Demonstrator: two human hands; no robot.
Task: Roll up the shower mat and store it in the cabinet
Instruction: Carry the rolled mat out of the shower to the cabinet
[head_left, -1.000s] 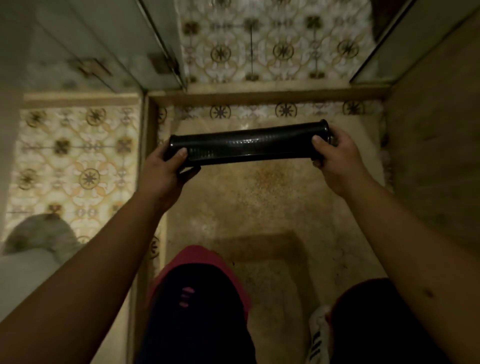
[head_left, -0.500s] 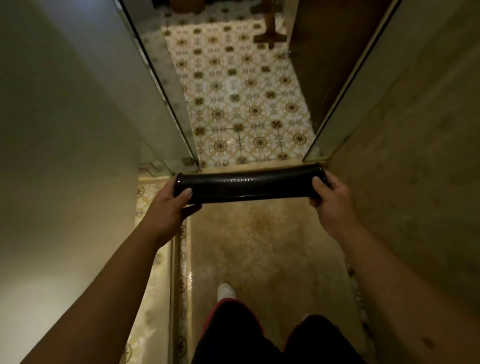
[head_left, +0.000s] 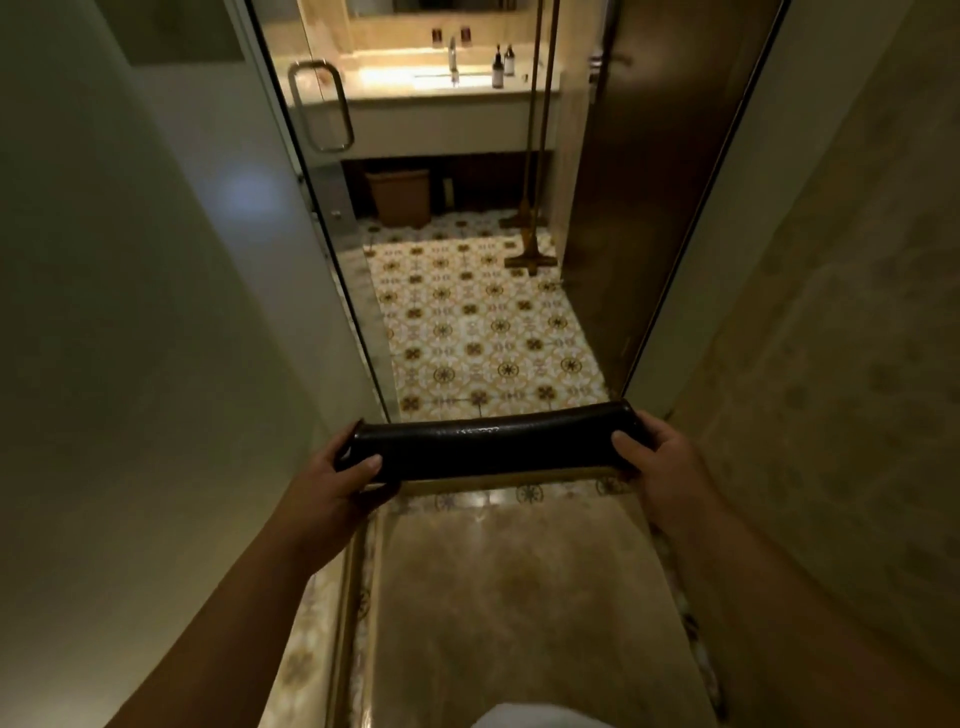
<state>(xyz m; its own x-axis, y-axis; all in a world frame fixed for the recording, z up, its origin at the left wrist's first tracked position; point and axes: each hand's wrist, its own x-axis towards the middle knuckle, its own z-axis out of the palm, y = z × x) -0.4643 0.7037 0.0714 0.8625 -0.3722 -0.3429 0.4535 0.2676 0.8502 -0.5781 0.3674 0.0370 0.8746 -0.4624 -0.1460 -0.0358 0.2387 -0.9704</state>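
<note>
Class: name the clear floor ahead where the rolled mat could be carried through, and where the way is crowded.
Free: patterned tile floor between glass door and brown panel. Crowded: under the vanity, by the bin and gold stand.

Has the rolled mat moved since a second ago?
Yes. The rolled mat, once over the shower floor, is now above the threshold, nearer the sink.

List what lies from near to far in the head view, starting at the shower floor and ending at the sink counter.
Shower floor → rolled mat held by left hand and right hand → patterned tile floor → bin under the vanity → sink counter with faucet and bottles.
</note>
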